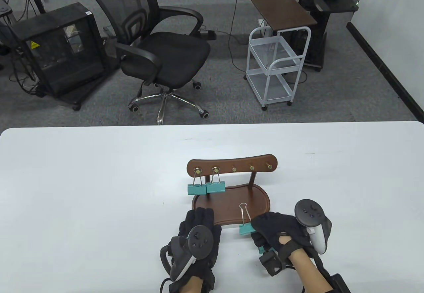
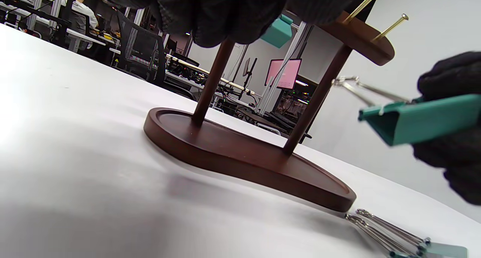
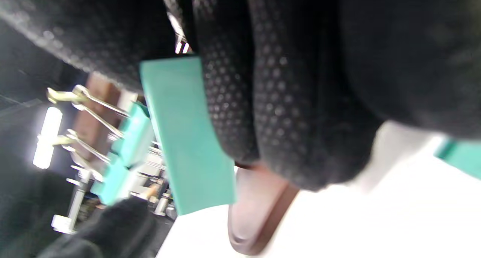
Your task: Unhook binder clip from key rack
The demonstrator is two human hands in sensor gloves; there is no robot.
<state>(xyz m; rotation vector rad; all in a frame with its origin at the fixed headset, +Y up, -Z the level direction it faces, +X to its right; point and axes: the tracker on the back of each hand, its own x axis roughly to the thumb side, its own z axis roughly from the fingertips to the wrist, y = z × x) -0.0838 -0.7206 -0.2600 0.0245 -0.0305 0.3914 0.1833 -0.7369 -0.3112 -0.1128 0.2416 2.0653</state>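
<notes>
Holding a teal binder clip (image 1: pixel 246 228) just in front of the wooden key rack (image 1: pixel 232 187), the right hand (image 1: pixel 278 231) pinches its body, already free of the hooks. Two clips (image 1: pixel 207 187) hang on the rack's leftmost hooks. Left hand (image 1: pixel 197 236) rests fingers on the rack's base, grasping nothing.

Rack's three right hooks (image 1: pixel 251 167) bare, open approach from the right. Two hanging clips (image 1: pixel 206 188) crowd the left end. Left hand (image 1: pixel 198 236) blocks the tray's (image 1: pixel 232 203) near-left edge.
</notes>
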